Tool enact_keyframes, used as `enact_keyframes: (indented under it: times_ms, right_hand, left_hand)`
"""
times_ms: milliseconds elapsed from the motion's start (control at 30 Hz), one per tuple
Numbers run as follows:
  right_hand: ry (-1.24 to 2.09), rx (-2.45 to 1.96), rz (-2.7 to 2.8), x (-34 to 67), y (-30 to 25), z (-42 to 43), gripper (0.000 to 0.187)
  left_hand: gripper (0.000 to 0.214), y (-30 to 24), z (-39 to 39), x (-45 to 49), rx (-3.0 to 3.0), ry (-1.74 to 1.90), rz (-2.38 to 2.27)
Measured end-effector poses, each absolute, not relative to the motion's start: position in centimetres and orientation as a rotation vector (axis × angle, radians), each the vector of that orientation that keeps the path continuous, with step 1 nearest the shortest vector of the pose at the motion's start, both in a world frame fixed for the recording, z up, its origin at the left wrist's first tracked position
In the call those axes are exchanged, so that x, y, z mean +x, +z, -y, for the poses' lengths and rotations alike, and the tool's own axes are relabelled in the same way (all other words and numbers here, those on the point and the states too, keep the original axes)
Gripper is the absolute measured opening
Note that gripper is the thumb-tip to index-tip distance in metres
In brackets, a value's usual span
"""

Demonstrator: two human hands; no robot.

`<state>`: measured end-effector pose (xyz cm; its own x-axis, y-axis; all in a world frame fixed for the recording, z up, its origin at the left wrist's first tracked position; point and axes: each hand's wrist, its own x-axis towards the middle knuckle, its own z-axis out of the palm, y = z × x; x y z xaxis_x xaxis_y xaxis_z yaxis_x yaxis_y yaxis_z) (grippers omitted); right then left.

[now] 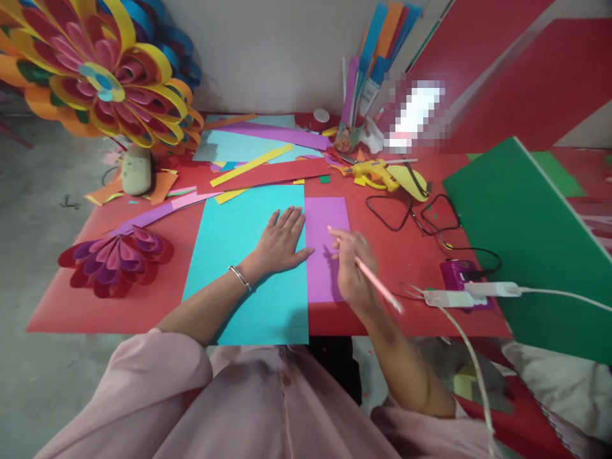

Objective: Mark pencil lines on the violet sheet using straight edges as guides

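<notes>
My left hand (282, 242) lies flat on a turquoise sheet of paper (248, 299), its fingers spread and the thumb reaching past the sheet's right edge. Under that edge, or right against it, is a purple sheet of paper (325, 274). My right hand (354, 268) is closed around a pink pencil (380, 285) over the right side of the purple sheet. The pencil's tip points up and left, its back end down and right. Whether the tip touches the paper I cannot tell.
A quilled paper flower (117, 255) sits at left, with a larger one (102, 83) behind it. Paper strips (268, 172) lie along the back. A yellow glue gun (375, 173), dark cords, a white power plug (452, 298) and a green board (530, 255) are at right.
</notes>
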<state>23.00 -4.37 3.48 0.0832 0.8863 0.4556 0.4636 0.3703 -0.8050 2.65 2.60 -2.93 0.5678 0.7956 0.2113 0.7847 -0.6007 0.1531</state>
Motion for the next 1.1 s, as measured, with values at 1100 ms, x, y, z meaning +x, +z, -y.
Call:
enact_keyframes:
  times_ms: [1100]
  right_hand:
    - [0.278,-1.433,1.602,19.2,-3.2,-7.7,0.030]
  left_hand:
    - [0.060,-1.2,-3.1,3.0,2.624,0.378,-1.457]
